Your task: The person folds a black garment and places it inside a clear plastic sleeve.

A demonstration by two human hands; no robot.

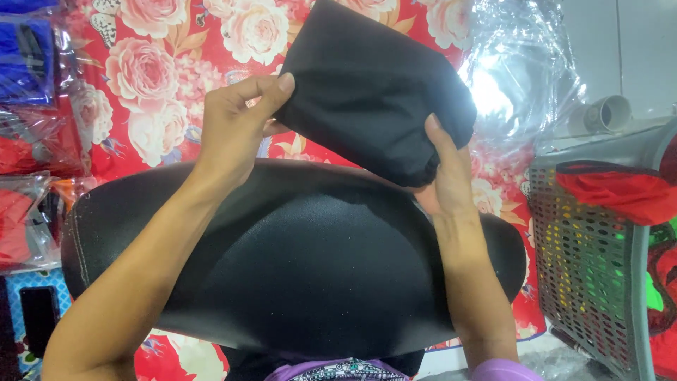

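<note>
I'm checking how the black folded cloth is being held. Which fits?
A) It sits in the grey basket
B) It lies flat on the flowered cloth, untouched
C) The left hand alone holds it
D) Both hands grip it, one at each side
D: the left hand pinches the left edge of the black folded cloth and the right hand grips its lower right corner, holding it above the black cushion.

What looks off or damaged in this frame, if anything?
Nothing stands out. Both hands, left hand and right hand, grip a folded black cloth piece above a black padded seat. No tears or spills show. The red floral cloth underneath lies flat.
</note>
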